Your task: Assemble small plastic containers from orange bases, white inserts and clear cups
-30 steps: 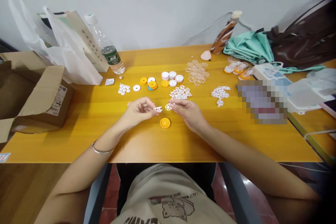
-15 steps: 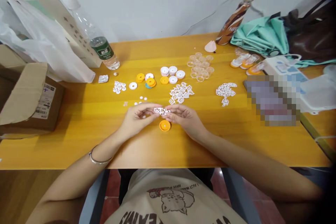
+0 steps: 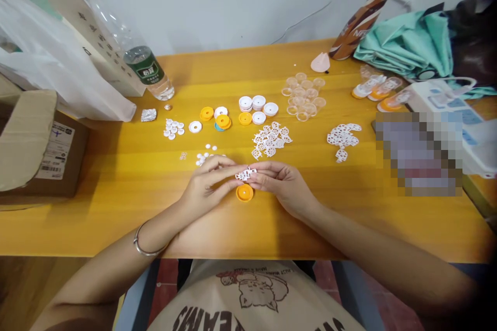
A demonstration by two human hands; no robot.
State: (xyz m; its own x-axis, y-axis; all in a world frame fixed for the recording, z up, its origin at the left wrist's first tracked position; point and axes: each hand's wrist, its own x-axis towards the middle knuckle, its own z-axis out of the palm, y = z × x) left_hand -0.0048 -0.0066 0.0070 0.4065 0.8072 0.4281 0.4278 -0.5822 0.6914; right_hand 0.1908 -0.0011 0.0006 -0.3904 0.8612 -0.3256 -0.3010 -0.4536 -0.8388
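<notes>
Small white openwork plastic pieces [image 3: 245, 174] are pinched between the fingertips of my left hand [image 3: 212, 182] and my right hand [image 3: 278, 182]. Both hands are closed on them, and the fingers partly cover the pieces. Just below the fingertips lies a round orange cap [image 3: 244, 193] with a small white spot at its centre. Beyond my hands is a heap of similar white openwork pieces [image 3: 271, 139]. Tiny white discs [image 3: 202, 158] lie past my left hand, some hidden by its fingers.
White cups [image 3: 271, 109], orange rings [image 3: 206, 113], clear domes [image 3: 305, 94] and another white pile [image 3: 343, 137] lie farther back. A cardboard box [image 3: 23, 139] and water bottle [image 3: 145, 70] stand left. At right are a blurred flat object [image 3: 417, 155], power strip [image 3: 454, 119] and brown bottle [image 3: 361, 15].
The view has shifted slightly. My hands have come a little closer to the orange cap, and the white pieces between the fingers have turned and sit closer together.
</notes>
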